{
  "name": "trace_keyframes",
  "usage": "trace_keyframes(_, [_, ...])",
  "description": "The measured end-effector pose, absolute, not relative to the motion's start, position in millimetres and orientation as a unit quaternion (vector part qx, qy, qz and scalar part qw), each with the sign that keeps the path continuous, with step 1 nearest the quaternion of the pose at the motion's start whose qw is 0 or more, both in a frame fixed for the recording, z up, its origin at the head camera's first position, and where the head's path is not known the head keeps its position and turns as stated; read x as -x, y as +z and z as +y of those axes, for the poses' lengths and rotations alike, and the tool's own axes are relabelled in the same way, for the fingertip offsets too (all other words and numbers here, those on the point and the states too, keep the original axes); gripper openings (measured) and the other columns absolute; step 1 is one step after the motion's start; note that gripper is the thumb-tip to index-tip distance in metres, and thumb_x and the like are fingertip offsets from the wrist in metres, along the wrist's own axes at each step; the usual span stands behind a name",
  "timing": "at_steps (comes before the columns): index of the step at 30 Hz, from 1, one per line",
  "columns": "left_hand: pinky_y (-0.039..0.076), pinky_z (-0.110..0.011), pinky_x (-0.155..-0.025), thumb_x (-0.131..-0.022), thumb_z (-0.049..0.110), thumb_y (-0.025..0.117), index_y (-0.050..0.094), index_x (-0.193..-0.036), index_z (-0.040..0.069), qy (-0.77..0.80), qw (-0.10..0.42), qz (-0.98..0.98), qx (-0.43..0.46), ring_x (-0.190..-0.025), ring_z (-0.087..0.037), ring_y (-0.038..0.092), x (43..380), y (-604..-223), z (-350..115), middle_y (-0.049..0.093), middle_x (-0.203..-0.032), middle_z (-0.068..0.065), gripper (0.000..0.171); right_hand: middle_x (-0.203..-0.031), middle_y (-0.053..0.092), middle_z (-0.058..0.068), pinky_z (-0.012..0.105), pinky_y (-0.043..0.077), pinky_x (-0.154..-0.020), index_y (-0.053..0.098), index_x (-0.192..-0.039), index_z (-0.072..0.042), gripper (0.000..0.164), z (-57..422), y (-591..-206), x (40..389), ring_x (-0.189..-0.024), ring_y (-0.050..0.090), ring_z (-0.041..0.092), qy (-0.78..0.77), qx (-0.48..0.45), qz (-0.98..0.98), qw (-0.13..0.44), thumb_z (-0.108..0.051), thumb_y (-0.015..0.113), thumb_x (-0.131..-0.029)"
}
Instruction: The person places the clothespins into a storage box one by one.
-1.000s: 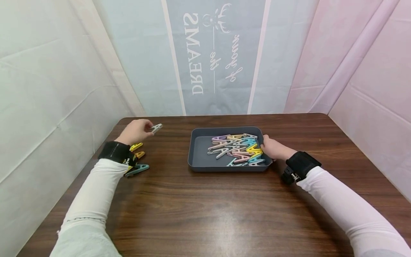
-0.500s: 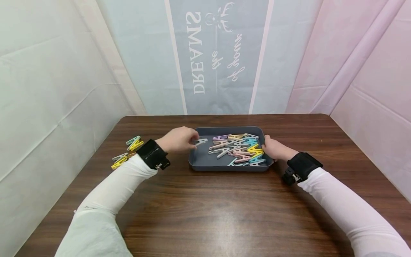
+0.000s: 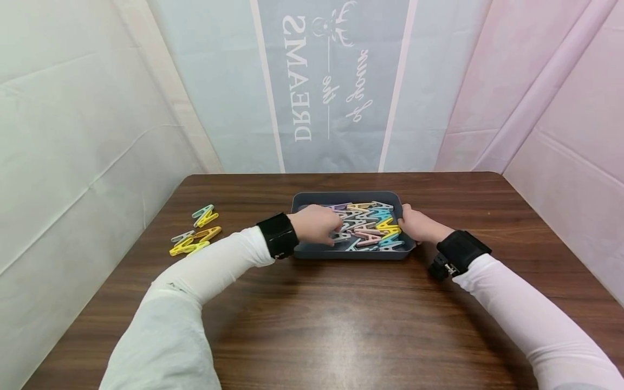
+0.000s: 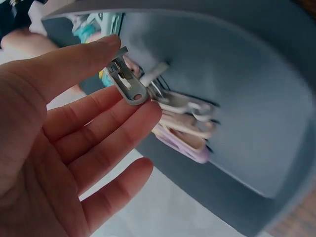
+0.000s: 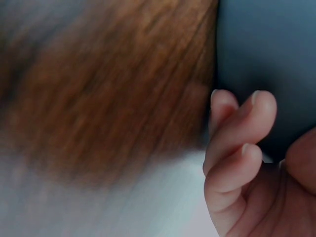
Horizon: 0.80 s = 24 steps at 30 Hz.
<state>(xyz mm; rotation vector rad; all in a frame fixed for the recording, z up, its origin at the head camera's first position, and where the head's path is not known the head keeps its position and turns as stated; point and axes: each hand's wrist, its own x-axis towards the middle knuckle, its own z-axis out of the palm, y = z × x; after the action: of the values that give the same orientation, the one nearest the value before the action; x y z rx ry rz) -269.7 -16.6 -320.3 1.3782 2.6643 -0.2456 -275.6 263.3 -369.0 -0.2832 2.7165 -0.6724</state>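
Observation:
My left hand [image 3: 317,223] is over the left half of a dark grey tray [image 3: 351,255]. In the left wrist view, its thumb and fingers pinch a grey clothespin [image 4: 129,86], with the little finger held apart. Below that pin lie other clothespins, among them a lilac one [image 4: 190,148]. Rows of pastel and bright clothespins fill the tray's right half, including a yellow one [image 3: 385,225] and a pink one [image 3: 369,239]. At the tray's right end, my right hand [image 3: 416,225] grips the wall, its fingers [image 5: 256,116] bent against the outside.
On the wooden table [image 3: 312,319], left of the tray, lies a loose group of clothespins: an orange one [image 3: 208,233], a grey one [image 3: 182,237] and several yellow and teal ones. Fabric hangings [image 3: 336,108] stand behind the table and along both sides.
My left hand has carried the grey clothespin from the table's left side rightward into the tray, uncovering the loose clothespins there. My right hand stays at the tray's right end.

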Motion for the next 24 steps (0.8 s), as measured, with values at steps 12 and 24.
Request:
trace_keyframes(12, [0.045,-0.027,-0.077,-0.09,0.026,0.072,0.067,-0.105,0.012,-0.13,0.079,0.873,-0.464,-0.086,-0.012,0.056,267,-323,7,0.064,-0.099,0.001,0.021,-0.076,0.048,0.017,0.031,0.043,-0.048,0.008,-0.138,0.021,0.053,261,-368,276,-0.049,0.048,0.019,-0.232,0.093,0.954,0.166,-0.009,0.035,-0.104])
trace_keyframes(24, [0.038,-0.026,-0.07,-0.094,0.014,0.066,0.067,-0.111,0.009,-0.128,0.105,0.866,-0.473,-0.078,-0.012,0.047,269,-328,21,0.064,-0.099,-0.003,0.018,-0.076,0.049,0.019,0.03,0.045,-0.048,0.011,-0.134,0.022,0.05,262,-367,274,-0.049,0.049,0.019,-0.237,0.096,0.952,0.166,-0.008,0.036,-0.103])
